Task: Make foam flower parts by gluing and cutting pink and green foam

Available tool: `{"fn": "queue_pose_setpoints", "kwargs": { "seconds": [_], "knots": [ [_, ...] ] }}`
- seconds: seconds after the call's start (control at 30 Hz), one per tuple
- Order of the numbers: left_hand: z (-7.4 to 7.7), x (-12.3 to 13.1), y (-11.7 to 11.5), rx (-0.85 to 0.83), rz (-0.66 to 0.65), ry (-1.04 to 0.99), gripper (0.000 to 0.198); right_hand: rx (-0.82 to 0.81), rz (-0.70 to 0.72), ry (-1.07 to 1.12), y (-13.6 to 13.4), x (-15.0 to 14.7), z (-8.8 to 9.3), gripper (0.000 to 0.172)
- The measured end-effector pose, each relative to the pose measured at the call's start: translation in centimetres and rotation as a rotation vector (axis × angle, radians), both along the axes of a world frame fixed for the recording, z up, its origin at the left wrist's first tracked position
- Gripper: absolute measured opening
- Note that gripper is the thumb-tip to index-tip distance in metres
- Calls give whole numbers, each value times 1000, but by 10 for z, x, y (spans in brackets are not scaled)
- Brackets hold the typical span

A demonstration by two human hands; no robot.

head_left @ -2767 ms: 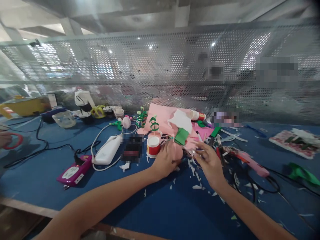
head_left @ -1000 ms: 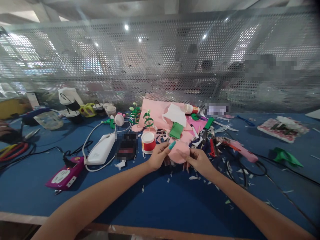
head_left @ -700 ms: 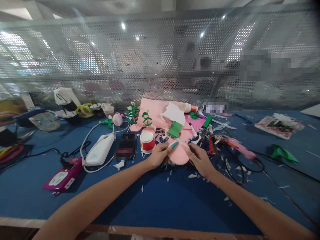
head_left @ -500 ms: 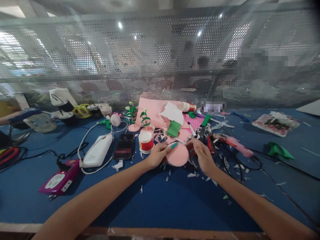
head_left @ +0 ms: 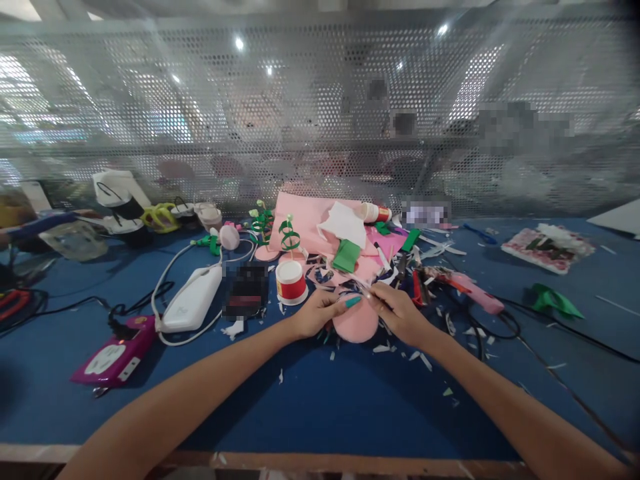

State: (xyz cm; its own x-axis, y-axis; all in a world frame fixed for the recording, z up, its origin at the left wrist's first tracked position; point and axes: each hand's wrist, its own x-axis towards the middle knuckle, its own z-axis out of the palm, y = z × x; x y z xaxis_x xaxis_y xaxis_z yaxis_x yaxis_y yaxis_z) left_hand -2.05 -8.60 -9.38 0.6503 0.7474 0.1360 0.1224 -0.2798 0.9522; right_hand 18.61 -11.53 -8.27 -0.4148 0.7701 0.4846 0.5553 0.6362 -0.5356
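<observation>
A round, flat pink disc (head_left: pixel 356 325) hangs tilted between my hands above the blue table. My left hand (head_left: pixel 318 313) is closed on its left edge, thumb on top; a teal, nail-like shape shows at the thumb tip. At the disc's upper right, my right hand (head_left: pixel 397 311) pinches, with something thin and pale at its fingertips that I cannot make out. Left of my left hand stands an upside-down red and white paper cup (head_left: pixel 292 283). Behind the disc lie a folded green piece (head_left: pixel 347 256) and a white scrap (head_left: pixel 344 225) on a pink sheet (head_left: pixel 295 213).
A pink-handled glue gun (head_left: pixel 475 291) lies at the right with its cable. To the left are a white power bank (head_left: pixel 193 300), a dark blurred device (head_left: pixel 245 290) and a purple power strip (head_left: pixel 117 353). Green curled stems (head_left: pixel 289 237) stand behind the cup. Paper scraps litter the table.
My right hand has moved left and closed in a pinch at the disc's upper edge. The disc has tipped and dropped slightly in my left hand.
</observation>
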Motion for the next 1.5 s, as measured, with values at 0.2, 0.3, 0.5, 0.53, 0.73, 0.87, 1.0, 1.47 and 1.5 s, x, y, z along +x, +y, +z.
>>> {"fn": "queue_pose_setpoints", "kwargs": {
  "seconds": [0.2, 0.3, 0.5, 0.53, 0.73, 0.87, 1.0, 1.47, 1.5],
  "knots": [
    [0, 0, -2, 33, -12, 43, 48, 103, -11, -125, 0, 1, 1, 27],
    [1, 2, -2, 2, -9, 20, 50, 187, -5, -206, 1, 3, 0, 25],
    [2, 3, -1, -26, -3, -17, 52, 284, -1, -324, 3, 5, -4, 24],
    [2, 3, -1, -31, 0, -15, 52, 282, 0, -311, 3, 5, -4, 23],
    [3, 2, -2, -51, 27, -19, 50, 215, -76, -222, 2, 2, -4, 25],
    [4, 4, -3, -119, 84, -50, 51, 145, -207, -106, 6, 3, -7, 27],
    [1, 5, 2, -198, 205, -131, 51, -91, -284, 192, 12, 9, -7, 28],
    [-9, 3, 16, -320, 300, -281, 46, -488, -176, 887, 10, 2, -3, 53],
    [-9, 3, 16, -325, 301, -279, 47, -486, -182, 851, 10, 1, -4, 54]
  ]
}}
